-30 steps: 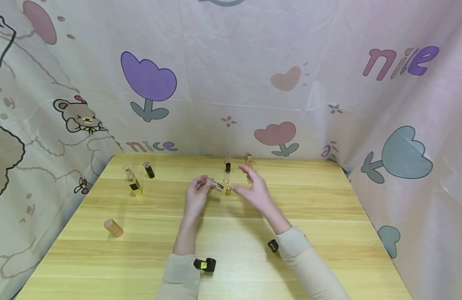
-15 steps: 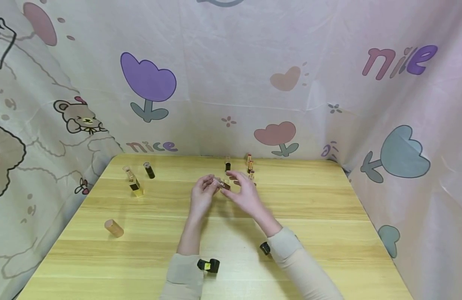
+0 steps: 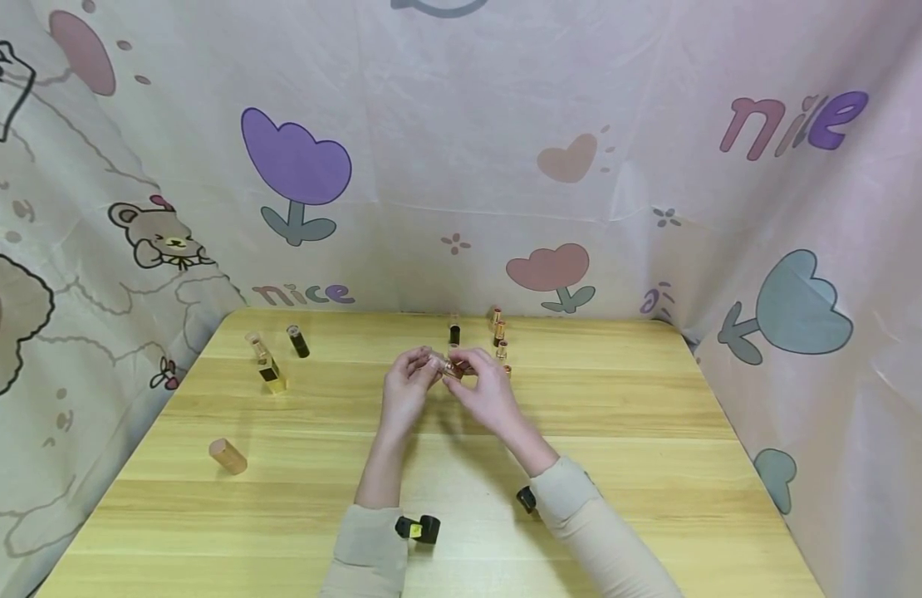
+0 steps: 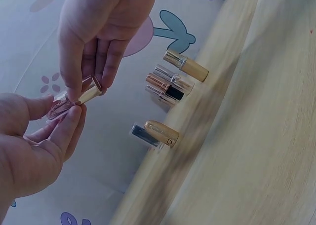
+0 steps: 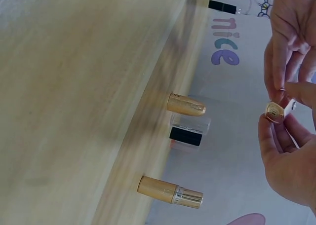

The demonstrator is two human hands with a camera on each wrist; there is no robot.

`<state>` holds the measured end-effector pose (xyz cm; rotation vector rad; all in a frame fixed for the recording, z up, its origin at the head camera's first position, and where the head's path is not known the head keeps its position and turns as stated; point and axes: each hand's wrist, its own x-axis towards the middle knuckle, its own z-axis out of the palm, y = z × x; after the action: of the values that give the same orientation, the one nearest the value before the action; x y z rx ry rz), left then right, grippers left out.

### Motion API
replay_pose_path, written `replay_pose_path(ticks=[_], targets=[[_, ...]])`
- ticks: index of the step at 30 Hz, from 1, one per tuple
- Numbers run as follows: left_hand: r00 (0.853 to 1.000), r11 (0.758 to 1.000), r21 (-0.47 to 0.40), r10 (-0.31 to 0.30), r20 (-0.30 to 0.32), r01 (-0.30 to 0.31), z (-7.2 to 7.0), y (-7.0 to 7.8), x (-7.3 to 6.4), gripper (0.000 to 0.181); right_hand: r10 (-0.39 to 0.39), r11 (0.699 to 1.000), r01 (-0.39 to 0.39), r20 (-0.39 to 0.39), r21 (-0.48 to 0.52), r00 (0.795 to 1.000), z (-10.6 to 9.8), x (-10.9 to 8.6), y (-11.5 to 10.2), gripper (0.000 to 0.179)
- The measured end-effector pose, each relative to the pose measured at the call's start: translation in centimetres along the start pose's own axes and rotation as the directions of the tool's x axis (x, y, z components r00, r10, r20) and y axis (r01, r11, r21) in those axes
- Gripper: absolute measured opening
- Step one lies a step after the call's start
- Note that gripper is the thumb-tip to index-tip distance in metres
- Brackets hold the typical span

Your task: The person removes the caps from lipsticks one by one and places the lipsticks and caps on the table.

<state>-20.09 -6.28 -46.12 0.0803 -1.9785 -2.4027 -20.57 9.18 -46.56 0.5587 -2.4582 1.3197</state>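
Note:
A small lipstick with a clear, lettered cap and a gold base is held above the table between both hands. My left hand pinches the clear cap end between thumb and fingers. From the other side, my right hand grips the gold base, whose flat end faces the right wrist camera. The fingertips of both hands nearly meet at the lipstick's middle and cover part of it. Beyond the hands, a rounded gold tube stands on the table close to a clear-and-black lipstick.
Several lipsticks stand in a row at the back right of the wooden table. Towards the left are a black tube, a gold-and-black tube and a peach-coloured tube. A printed cloth hangs behind.
My right hand, earlier apart with spread fingers, has moved left and taken hold of the lipstick's free end. My left hand has shifted slightly right with the lipstick.

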Motion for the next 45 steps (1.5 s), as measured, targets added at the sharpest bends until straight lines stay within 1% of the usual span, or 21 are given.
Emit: replay_pose_path(ticks=[6, 10, 14, 21, 28, 30, 32, 34, 36, 37, 40, 42, 45], targets=[[1.0, 1.0, -0.016, -0.005, 0.008, 0.005, 0.0, 0.2, 0.0, 0.042, 0.035, 0.999, -0.035, -0.008, 0.009, 0.999, 0.2, -0.1, 0.1, 0.032], [1.0, 1.0, -0.009, 0.001, 0.008, -0.001, 0.0, 0.0, 0.0, 0.041, 0.031, 0.999, -0.031, -0.017, 0.011, 0.999, 0.1, -0.2, 0.1, 0.031], [1.0, 1.0, 0.005, 0.012, 0.012, -0.012, 0.1, -0.1, 0.0, 0.04, 0.013, 1.0, -0.013, -0.041, 0.006, 0.999, 0.1, -0.3, 0.2, 0.03], [1.0, 1.0, 0.026, 0.007, 0.007, -0.008, 0.1, 0.1, -0.1, 0.039, -0.055, 0.998, 0.055, -0.085, -0.009, 0.995, 0.1, -0.4, 0.6, 0.027], [1.0, 0.999, 0.049, 0.019, -0.002, -0.019, 0.2, 0.1, -0.3, 0.039, -0.048, 0.999, 0.046, -0.079, -0.029, 0.996, -0.1, -0.7, 0.2, 0.026], [1.0, 0.998, 0.052, 0.028, -0.003, -0.028, 0.2, 0.1, -0.4, 0.038, -0.058, 0.998, 0.054, -0.084, -0.04, 0.995, -0.1, -0.8, 0.1, 0.026], [1.0, 0.999, 0.048, 0.024, 0.004, -0.024, 0.1, 0.1, -0.4, 0.038, -0.071, 0.996, 0.067, -0.087, -0.052, 0.994, -0.2, -0.9, 0.0, 0.026], [1.0, 0.999, 0.029, 0.018, 0.006, -0.018, -0.1, 0.2, -0.4, 0.037, -0.082, 0.995, 0.076, -0.09, -0.07, 0.993, -0.2, -1.0, -0.1, 0.026], [1.0, 1.0, -0.003, 0.017, -0.025, -0.017, -0.7, 0.4, -0.4, 0.034, -0.064, 0.994, 0.056, -0.092, -0.089, 0.994, -0.4, -1.1, -0.1, 0.027], [0.999, 1.0, -0.017, 0.024, -0.046, -0.025, -1.1, 0.7, -0.3, 0.033, -0.049, 0.994, 0.04, -0.093, -0.097, 0.994, -0.5, -1.2, 0.0, 0.028], [0.991, 0.996, -0.045, 0.076, -0.109, -0.082, -2.1, 1.4, -0.1, 0.029, 0.001, 0.994, -0.012, -0.099, -0.112, 0.995, -1.0, -1.4, 0.2, 0.029], [0.988, 0.993, -0.042, 0.108, -0.111, -0.113, -2.7, 1.9, 0.0, 0.03, 0.025, 0.994, -0.036, -0.103, -0.108, 0.994, -1.3, -1.6, 0.3, 0.029], [0.989, 0.992, -0.025, 0.121, -0.08, -0.123, -3.1, 2.3, 0.0, 0.033, 0.038, 0.996, -0.047, -0.107, -0.082, 0.994, -1.6, -1.8, 0.5, 0.029]])
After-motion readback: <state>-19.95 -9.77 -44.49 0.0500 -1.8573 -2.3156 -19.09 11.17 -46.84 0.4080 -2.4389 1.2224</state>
